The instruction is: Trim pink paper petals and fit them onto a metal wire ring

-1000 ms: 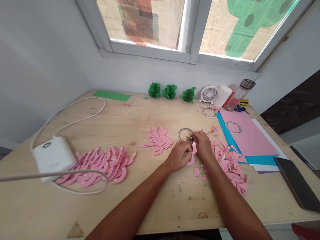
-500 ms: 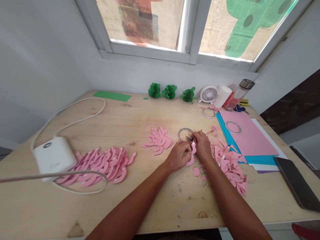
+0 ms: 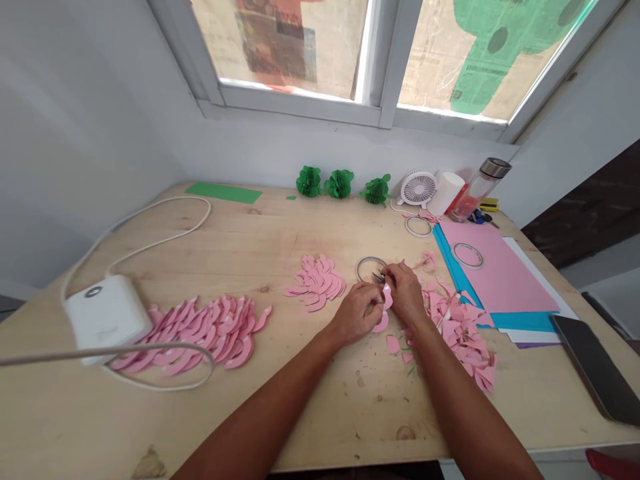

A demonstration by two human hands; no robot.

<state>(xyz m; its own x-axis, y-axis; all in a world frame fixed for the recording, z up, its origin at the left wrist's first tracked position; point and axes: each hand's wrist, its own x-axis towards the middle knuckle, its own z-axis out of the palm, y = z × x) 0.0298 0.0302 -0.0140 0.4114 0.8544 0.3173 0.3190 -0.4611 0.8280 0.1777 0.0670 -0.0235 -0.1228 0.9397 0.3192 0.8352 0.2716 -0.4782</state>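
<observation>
Between my hands is a curved pink paper cutout (image 3: 381, 324) with a white patch at its upper end. My left hand (image 3: 356, 311) grips it with bent, closed fingers. Close against the cutout's upper end, my right hand (image 3: 404, 292) is closed too, its fingertips pinched; what they hold is hidden. A small dark pointed thing (image 3: 379, 277) shows by the right fingertips, too small to name. Just beyond lies a tape roll (image 3: 358, 268), partly covered by the hands. To the left is a small heap of pink cutouts (image 3: 320, 280).
A larger pile of cutouts (image 3: 210, 330) lies left, beside a white power bank (image 3: 107, 320) and its cable. Paper scraps (image 3: 463, 333), coloured sheets (image 3: 505, 273) and a phone (image 3: 595, 367) lie right. Green paper ornaments (image 3: 339, 183), a fan (image 3: 418, 189) and a bottle (image 3: 477, 190) stand behind.
Both hands stay almost in place around the pink cutout, with only a slight shift of the fingers. The view has moved very slightly.
</observation>
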